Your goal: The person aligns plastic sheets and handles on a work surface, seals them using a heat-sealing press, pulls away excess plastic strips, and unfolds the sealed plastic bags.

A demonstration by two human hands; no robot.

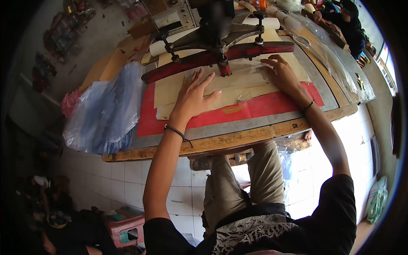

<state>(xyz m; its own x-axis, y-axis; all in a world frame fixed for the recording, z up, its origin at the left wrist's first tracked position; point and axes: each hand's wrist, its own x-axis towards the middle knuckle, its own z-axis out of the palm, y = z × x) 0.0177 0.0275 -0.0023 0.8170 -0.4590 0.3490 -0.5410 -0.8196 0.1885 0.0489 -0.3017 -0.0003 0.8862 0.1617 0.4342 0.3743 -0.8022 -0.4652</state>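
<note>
Press bar (pixel 172 69) above tan sheets (pixel 248 92).
Left hand (pixel 194 97) and right hand (pixel 284 77) open, splayed at the tan sheets; red sheet (pixel 208 122) beneath.

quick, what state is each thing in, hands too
left hand: open, palm down, fingers spread
right hand: open, fingers bent
red bar: over the tan sheets, pressing or raised can't be told
tan sheets: layered, uneven edges
red sheet: flat, partly covered
plastic sheets: piled, wrinkled, hanging over the table edge
table: wooden edge worn
left wristband: on, loose end hanging
</note>
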